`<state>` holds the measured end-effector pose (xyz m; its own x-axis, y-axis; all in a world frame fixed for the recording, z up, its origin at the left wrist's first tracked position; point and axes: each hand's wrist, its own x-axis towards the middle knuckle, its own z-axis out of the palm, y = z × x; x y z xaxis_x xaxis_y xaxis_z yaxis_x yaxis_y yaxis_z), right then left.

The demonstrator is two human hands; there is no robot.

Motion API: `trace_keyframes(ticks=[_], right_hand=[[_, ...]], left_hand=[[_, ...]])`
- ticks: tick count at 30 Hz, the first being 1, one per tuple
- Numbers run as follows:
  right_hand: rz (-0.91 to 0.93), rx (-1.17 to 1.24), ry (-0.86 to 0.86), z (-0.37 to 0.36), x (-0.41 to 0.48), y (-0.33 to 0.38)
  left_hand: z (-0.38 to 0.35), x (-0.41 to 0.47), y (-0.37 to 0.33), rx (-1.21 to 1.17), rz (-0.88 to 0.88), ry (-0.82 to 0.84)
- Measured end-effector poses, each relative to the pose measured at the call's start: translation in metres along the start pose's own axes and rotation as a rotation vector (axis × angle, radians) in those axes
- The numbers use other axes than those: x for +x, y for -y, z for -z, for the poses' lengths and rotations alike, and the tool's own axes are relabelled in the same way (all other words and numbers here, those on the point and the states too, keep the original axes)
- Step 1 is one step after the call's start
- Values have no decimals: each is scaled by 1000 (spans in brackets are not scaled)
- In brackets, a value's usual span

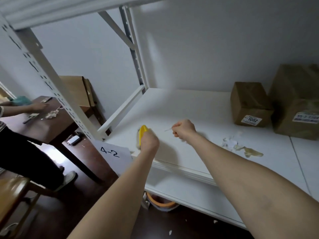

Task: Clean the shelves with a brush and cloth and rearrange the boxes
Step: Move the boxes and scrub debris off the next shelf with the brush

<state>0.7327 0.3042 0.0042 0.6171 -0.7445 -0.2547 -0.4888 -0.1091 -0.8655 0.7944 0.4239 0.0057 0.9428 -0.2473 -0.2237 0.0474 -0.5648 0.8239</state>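
Both hands reached over the white shelf (189, 107). The left hand (149, 141) gripped a yellow brush (143, 133) at the shelf's front left corner. The right hand (184, 129), fingers curled, pinched a thin pale sliver (167, 129) near the brush. At the back right stood a large brown cardboard box (296, 104), closed, and just beside it a smaller closed box (248, 102) labelled 1002; their contents were hidden. Torn paper scraps (241, 147) lay in front of them.
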Motion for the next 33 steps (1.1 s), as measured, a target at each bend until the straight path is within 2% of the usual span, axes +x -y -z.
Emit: trace_keyframes(ticks=[2, 5, 9, 14, 16, 21, 24, 28, 31, 33], right_hand=[[-27, 34, -64, 10, 3, -7], [-76, 64, -201, 32, 7, -16], [-119, -4, -343, 66, 4, -28], [-166, -37, -411, 98, -3, -41], [-171, -51, -405, 110, -7, -46], [-217, -46, -511, 142, -20, -67], [-276, -51, -567, 156, -27, -86], [-321, -9, -614, 163, -32, -104], [-334, 16, -611, 166, -32, -106], [-353, 43, -580, 168, -32, -108]], left_hand=[[-19, -10, -9, 54, -54, 72], [-45, -31, -29, 109, -65, 264], [-70, -51, -45, 248, -139, 451], [-93, -70, -56, 201, -239, 638], [-97, -72, -60, 199, -290, 634], [-100, -57, -62, 274, -332, 470], [-106, -67, -62, 375, -363, 547], [-117, -79, -71, 441, -500, 683], [-121, -73, -80, 423, -633, 666], [-127, -70, -82, 425, -654, 633]])
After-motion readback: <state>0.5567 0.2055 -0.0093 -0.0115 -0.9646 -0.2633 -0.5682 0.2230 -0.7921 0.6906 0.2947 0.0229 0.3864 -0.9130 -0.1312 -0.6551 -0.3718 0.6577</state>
